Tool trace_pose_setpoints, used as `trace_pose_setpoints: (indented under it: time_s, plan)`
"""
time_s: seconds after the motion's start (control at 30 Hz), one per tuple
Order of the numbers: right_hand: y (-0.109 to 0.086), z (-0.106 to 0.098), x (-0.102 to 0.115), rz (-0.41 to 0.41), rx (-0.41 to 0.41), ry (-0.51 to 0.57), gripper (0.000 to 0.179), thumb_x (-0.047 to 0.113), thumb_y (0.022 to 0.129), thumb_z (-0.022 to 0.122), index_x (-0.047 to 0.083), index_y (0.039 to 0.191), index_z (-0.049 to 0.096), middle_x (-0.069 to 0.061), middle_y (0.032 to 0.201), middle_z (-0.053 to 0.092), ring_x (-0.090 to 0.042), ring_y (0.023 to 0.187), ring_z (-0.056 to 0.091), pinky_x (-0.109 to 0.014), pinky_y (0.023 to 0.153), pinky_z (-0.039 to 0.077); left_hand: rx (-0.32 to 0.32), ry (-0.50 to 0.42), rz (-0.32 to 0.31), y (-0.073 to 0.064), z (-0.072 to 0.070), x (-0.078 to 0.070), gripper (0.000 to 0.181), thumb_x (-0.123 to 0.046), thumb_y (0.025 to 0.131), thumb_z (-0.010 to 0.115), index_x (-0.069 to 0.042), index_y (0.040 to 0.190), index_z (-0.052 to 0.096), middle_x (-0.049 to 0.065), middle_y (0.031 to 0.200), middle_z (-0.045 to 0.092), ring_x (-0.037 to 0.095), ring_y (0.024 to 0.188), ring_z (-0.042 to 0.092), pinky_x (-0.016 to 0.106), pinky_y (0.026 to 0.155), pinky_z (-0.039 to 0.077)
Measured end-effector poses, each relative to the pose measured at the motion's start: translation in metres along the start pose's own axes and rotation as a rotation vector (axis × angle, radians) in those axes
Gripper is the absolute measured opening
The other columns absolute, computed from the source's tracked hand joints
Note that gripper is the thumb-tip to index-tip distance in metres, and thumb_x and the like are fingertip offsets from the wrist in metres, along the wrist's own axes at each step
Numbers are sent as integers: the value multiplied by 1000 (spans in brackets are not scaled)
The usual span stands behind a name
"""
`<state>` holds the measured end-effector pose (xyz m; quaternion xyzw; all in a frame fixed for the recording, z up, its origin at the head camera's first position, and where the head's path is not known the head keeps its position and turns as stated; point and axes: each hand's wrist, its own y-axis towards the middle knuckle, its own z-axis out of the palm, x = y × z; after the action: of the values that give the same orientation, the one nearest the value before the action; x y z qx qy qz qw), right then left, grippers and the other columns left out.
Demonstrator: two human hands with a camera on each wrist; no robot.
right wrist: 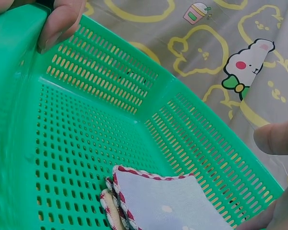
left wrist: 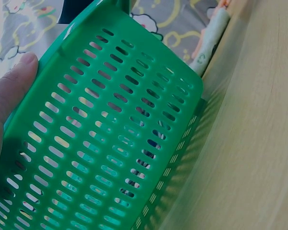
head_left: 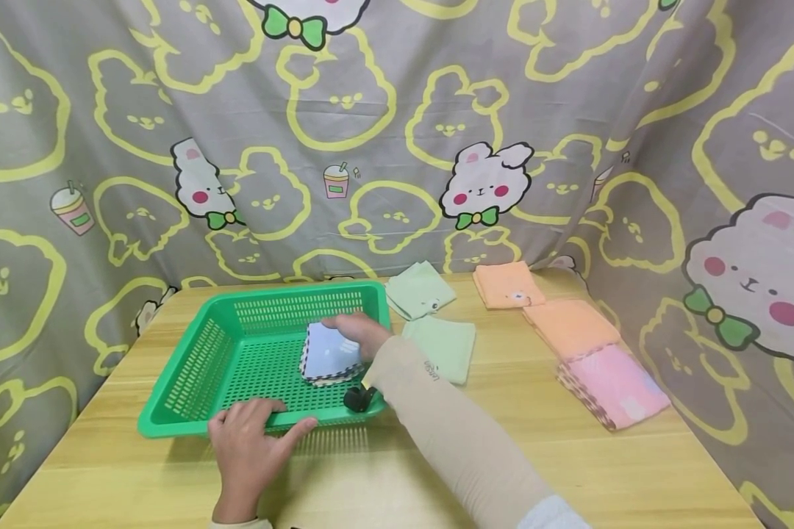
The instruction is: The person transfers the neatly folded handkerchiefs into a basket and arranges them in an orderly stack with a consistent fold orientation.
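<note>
cloths, two green, lie outside one basket the left hand grips, right hand unclenched at blue cloth.

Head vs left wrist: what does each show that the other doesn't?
Head only: the right hand at the blue cloth, that cloth's top face, and the basket's floor in plain view.

Left wrist only: the outer face of the near wall, with its rows of slots.

Both: basket, left hand (just the thumb in left wrist), table, curtain, a green cloth (edge-on in left wrist).
</note>
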<state>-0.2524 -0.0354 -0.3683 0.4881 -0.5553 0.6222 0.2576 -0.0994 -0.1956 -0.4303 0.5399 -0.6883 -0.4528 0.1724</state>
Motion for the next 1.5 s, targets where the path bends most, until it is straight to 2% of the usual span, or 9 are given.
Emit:
trace_pose_setpoints:
  time_s: [0.23, 0.43, 0.73, 0.97, 1.3, 1.5]
  plan:
    - [2, -1, -1, -4, 28, 23, 66, 35, 91, 64, 0, 143, 41, -20, 152, 31, -41, 140, 24, -60, 108, 21, -8, -3, 4, 0, 0, 0, 74, -81, 77, 48, -10, 72, 66, 7, 69, 65, 29, 63, 55, 53, 70, 27]
    - [2, -1, -1, -7, 16, 14, 67, 36, 91, 64, 1, 144, 40, -19, 153, 30, -41, 141, 23, -62, 107, 21, -4, -1, 0, 0, 0, 0, 73, -81, 77, 49, -10, 72, 66, 8, 70, 65, 30, 64, 55, 53, 71, 27]
    - [1, 0, -1, -12, -23, 12, 74, 34, 92, 62, 0, 149, 30, -17, 156, 24, -39, 142, 21, -59, 110, 19, -21, -5, 16, 1, 0, 0, 72, -80, 77, 49, -10, 71, 66, 8, 69, 65, 30, 63, 55, 53, 69, 27]
    - [3, 0, 0, -19, -25, 19, 75, 34, 92, 63, 1, 149, 28, -17, 155, 25, -38, 142, 21, -58, 110, 16, -6, 9, 8, 1, 0, 1, 75, -81, 77, 48, -9, 72, 67, 9, 72, 67, 31, 65, 56, 53, 70, 28]
    - [0, -2, 0, -20, -24, 24, 81, 36, 92, 62, 4, 153, 19, -14, 158, 18, -37, 143, 18, -57, 111, 16, -6, 6, 8, 0, 0, 1, 74, -81, 77, 49, -10, 72, 67, 9, 72, 67, 30, 65, 56, 53, 70, 28]
    - [1, -1, 0, -26, -27, 33, 78, 35, 92, 63, 3, 151, 24, -15, 156, 24, -37, 142, 20, -58, 111, 17, 2, 0, -3, 0, 0, 1, 74, -81, 77, 49, -9, 72, 66, 9, 71, 66, 31, 66, 56, 53, 71, 28]
